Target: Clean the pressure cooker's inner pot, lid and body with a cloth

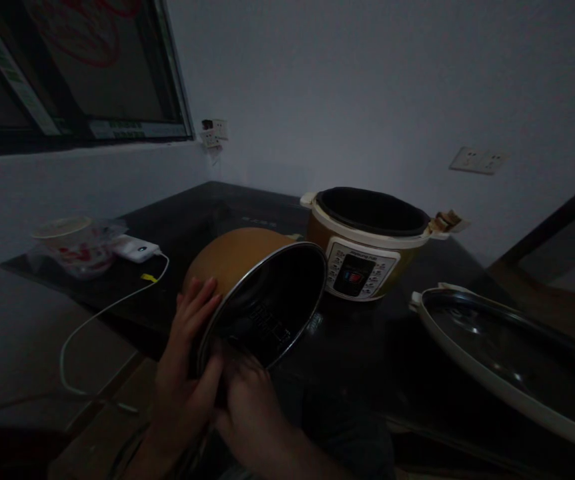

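An inner cooking pot (pixel 237 257), orange-gold outside and black inside with a shiny metal rim, is tipped on its side with its mouth facing me. My left hand (pixel 190 353) grips the near-left side of it, fingers spread over the outer wall and thumb at the rim. Bent at the knuckles, my right hand (pixel 250 393) reaches into the pot's lower mouth. Its fingertips are in shadow, so whatever they hold is hidden. Behind the pot stands the electric pressure cooker body (pixel 362 260) with a white control panel, its top uncovered.
A large lid (pixel 497 340) with a pale rim lies at the right. At the left are a tub in a plastic bag (pixel 75 247) and a white charger (pixel 137 248) whose cable hangs off the dark table (pixel 207 200). Wall sockets (pixel 477 161) are behind.
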Action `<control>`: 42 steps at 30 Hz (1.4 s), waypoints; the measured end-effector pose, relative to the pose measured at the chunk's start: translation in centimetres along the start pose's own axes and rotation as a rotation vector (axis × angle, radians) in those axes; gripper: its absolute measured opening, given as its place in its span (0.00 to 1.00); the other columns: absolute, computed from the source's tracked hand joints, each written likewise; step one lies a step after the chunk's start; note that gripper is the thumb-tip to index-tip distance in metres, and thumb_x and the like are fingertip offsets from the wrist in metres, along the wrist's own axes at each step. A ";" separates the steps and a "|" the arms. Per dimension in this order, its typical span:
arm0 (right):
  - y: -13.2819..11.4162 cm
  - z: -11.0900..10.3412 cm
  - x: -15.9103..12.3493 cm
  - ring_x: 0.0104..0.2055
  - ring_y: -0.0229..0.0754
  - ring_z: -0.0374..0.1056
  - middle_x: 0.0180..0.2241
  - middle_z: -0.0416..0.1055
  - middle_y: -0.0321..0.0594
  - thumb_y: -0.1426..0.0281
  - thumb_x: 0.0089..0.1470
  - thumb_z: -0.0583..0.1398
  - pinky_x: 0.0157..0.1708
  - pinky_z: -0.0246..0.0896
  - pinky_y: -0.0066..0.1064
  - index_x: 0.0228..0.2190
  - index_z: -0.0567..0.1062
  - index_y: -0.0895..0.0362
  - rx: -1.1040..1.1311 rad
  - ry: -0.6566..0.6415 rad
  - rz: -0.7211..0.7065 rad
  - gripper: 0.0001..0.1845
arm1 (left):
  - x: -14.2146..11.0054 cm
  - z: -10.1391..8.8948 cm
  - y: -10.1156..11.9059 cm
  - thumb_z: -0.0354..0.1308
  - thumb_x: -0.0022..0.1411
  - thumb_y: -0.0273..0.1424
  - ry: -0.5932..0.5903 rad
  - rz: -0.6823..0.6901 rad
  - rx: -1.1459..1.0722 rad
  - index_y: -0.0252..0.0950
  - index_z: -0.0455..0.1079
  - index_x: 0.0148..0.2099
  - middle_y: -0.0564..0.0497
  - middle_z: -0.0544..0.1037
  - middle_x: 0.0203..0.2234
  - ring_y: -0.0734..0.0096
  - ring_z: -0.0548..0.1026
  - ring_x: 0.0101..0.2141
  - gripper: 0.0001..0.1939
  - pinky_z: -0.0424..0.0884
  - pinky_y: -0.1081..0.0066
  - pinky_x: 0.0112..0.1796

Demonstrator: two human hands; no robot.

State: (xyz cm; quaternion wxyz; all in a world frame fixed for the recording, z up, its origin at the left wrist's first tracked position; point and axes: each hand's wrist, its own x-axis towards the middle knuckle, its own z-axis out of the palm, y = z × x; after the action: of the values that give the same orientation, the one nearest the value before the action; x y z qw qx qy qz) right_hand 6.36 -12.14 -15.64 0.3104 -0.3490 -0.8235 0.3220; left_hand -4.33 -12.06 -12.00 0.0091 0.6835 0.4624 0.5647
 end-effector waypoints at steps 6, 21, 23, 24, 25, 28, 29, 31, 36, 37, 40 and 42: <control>2.3 -2.8 -0.1 0.68 0.44 0.40 0.67 0.45 0.44 0.64 0.57 0.58 0.65 0.40 0.44 0.65 0.45 0.55 0.009 -0.242 -0.087 0.41 | 0.2 0.5 0.5 0.50 0.59 0.18 0.034 0.035 -0.059 0.51 0.61 0.61 0.59 0.65 0.60 0.61 0.58 0.62 0.31 0.48 0.47 0.64; 10.5 -11.6 3.8 0.67 0.53 0.45 0.62 0.55 0.58 0.79 0.59 0.49 0.66 0.37 0.51 0.57 0.63 0.72 -1.036 -0.039 -0.055 0.25 | 2.0 1.3 1.7 0.48 0.60 0.17 0.012 0.071 -0.042 0.49 0.63 0.60 0.56 0.68 0.58 0.62 0.63 0.60 0.30 0.50 0.46 0.63; 10.9 -12.6 4.5 0.67 0.52 0.46 0.61 0.56 0.56 0.81 0.58 0.48 0.66 0.37 0.51 0.57 0.64 0.70 -1.064 -0.009 -0.092 0.26 | 2.1 1.3 1.8 0.48 0.60 0.17 0.002 0.082 -0.042 0.49 0.62 0.61 0.55 0.68 0.58 0.61 0.63 0.60 0.31 0.50 0.46 0.63; 11.1 -12.6 4.6 0.67 0.51 0.45 0.62 0.56 0.55 0.80 0.58 0.48 0.66 0.37 0.51 0.57 0.64 0.69 -1.068 -0.008 -0.105 0.26 | 2.1 1.4 1.8 0.48 0.60 0.17 0.001 0.085 -0.041 0.49 0.62 0.61 0.55 0.68 0.58 0.61 0.63 0.60 0.31 0.50 0.46 0.63; 11.4 -12.4 4.6 0.67 0.52 0.45 0.62 0.56 0.54 0.79 0.58 0.49 0.66 0.37 0.51 0.57 0.64 0.69 -1.068 -0.013 -0.110 0.25 | 2.2 1.4 1.8 0.48 0.59 0.17 0.001 0.086 -0.040 0.49 0.62 0.61 0.55 0.67 0.59 0.61 0.63 0.60 0.31 0.49 0.46 0.63; 11.6 -10.0 4.0 0.67 0.55 0.44 0.63 0.54 0.54 0.73 0.60 0.51 0.65 0.35 0.54 0.58 0.63 0.68 -0.995 -0.042 -0.075 0.25 | 2.3 1.7 1.7 0.47 0.59 0.17 -0.013 0.075 -0.039 0.49 0.61 0.61 0.55 0.67 0.59 0.61 0.62 0.61 0.32 0.48 0.46 0.63; 11.4 -8.7 3.7 0.67 0.55 0.44 0.63 0.53 0.54 0.70 0.61 0.51 0.65 0.35 0.55 0.58 0.62 0.66 -0.940 -0.051 -0.047 0.26 | 2.4 1.8 1.7 0.46 0.58 0.17 -0.021 0.071 -0.041 0.49 0.61 0.61 0.55 0.67 0.59 0.62 0.61 0.61 0.32 0.48 0.46 0.63; 10.5 -6.2 3.1 0.67 0.53 0.44 0.63 0.54 0.49 0.66 0.63 0.50 0.64 0.35 0.56 0.60 0.61 0.61 -0.793 -0.077 0.025 0.26 | 2.6 2.1 1.7 0.45 0.58 0.17 -0.035 0.066 -0.043 0.49 0.61 0.61 0.55 0.67 0.59 0.62 0.60 0.61 0.32 0.47 0.46 0.63; 6.9 -2.3 2.0 0.67 0.43 0.46 0.65 0.52 0.40 0.68 0.64 0.47 0.64 0.41 0.47 0.63 0.54 0.53 -0.350 -0.159 0.009 0.26 | 2.8 2.6 1.9 0.44 0.58 0.17 -0.038 0.075 -0.022 0.47 0.62 0.61 0.54 0.66 0.59 0.62 0.60 0.62 0.31 0.47 0.47 0.62; 6.5 -2.2 1.9 0.67 0.41 0.45 0.65 0.51 0.40 0.69 0.64 0.47 0.64 0.42 0.45 0.63 0.53 0.54 -0.303 -0.168 -0.019 0.27 | 2.8 2.6 2.0 0.44 0.58 0.17 -0.036 0.079 -0.018 0.47 0.61 0.61 0.54 0.66 0.60 0.62 0.59 0.62 0.31 0.47 0.47 0.62; 6.9 -3.1 1.7 0.67 0.41 0.44 0.65 0.51 0.42 0.67 0.65 0.46 0.64 0.42 0.46 0.63 0.52 0.55 -0.338 -0.222 -0.052 0.27 | 2.8 2.6 2.1 0.45 0.59 0.17 -0.053 0.084 -0.012 0.47 0.60 0.62 0.53 0.65 0.60 0.61 0.59 0.62 0.32 0.46 0.47 0.63; 8.3 -4.5 1.8 0.68 0.45 0.44 0.64 0.53 0.43 0.65 0.65 0.46 0.64 0.40 0.50 0.62 0.55 0.55 -0.486 -0.237 -0.029 0.26 | 2.8 2.6 2.1 0.45 0.59 0.17 -0.066 0.081 -0.014 0.47 0.60 0.62 0.54 0.65 0.60 0.62 0.58 0.62 0.32 0.46 0.47 0.63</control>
State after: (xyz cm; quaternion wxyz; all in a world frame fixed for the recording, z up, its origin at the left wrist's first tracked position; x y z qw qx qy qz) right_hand 11.75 -4.77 -18.57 0.1238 -0.3613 -0.9121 0.1489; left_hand -1.20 -10.18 -9.67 0.0063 0.7199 0.4299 0.5448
